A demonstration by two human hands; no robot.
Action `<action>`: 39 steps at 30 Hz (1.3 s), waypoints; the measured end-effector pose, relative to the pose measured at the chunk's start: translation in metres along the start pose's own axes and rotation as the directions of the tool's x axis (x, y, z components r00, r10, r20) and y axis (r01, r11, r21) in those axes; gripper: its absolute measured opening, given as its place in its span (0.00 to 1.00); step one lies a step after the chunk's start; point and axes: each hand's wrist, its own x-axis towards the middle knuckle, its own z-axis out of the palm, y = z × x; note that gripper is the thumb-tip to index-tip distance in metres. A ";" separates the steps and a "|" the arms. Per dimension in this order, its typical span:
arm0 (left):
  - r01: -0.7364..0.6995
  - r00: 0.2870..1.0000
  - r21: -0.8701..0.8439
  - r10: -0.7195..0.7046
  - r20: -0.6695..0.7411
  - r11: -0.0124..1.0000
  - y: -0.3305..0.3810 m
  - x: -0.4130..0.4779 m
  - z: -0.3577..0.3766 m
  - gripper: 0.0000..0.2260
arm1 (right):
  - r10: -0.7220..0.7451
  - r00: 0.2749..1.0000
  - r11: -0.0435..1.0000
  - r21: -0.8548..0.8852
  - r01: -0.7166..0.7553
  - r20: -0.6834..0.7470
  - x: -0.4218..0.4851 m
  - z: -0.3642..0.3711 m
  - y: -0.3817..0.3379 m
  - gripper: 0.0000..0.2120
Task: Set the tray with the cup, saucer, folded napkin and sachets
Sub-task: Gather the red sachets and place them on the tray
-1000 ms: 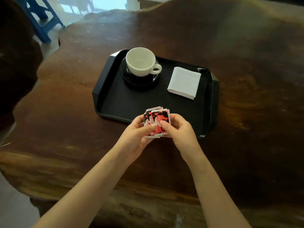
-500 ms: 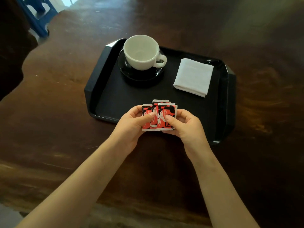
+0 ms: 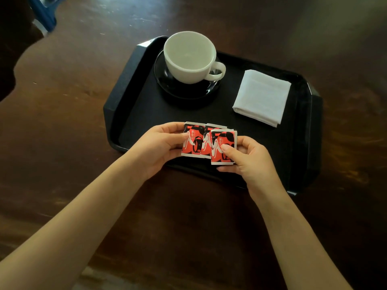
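Observation:
A black tray (image 3: pixel 125 101) lies on the dark wooden table. On it stands an empty white cup (image 3: pixel 189 57) on a black saucer (image 3: pixel 167 84), at the tray's back left. A folded white napkin (image 3: pixel 261 99) lies flat at the back right. Over the tray's front edge I hold a fan of red, black and white sachets (image 3: pixel 209 143). My left hand (image 3: pixel 159 145) pinches the fan's left side. My right hand (image 3: pixel 249 158) pinches its right side, thumb on the front sachet.
The wooden table (image 3: pixel 73 122) spreads wide around the tray, its edge curving at the far left. A blue stool or frame (image 3: pixel 45 15) stands beyond it at the top left. My forearms reach in from the bottom of the view.
The sachets have spread from a tight stack into a wider fan, and my hands have moved a little apart. The camera has come closer to the tray.

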 end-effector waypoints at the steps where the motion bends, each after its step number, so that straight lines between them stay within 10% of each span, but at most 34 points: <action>1: -0.003 1.000 0.008 0.003 0.000 1.000 0.001 0.001 0.000 0.09 | 0.003 1.000 1.000 -0.008 -0.003 0.002 0.001 0.000 0.000 0.06; 18: -0.120 0.978 0.563 0.195 -0.074 0.818 0.011 0.008 -0.002 0.13 | -0.200 0.958 0.832 -0.552 0.057 -0.204 0.012 0.027 0.008 0.06; 26: -0.210 0.901 0.870 0.433 -0.005 0.446 0.010 0.018 -0.006 0.17 | -0.175 0.953 0.805 -0.594 -0.007 -0.249 0.018 0.034 0.010 0.08; 39: -0.365 0.849 0.926 0.375 0.372 -0.091 -0.004 0.019 0.001 0.33 | -0.388 0.870 0.664 -0.747 0.033 -0.306 0.006 0.032 0.015 0.23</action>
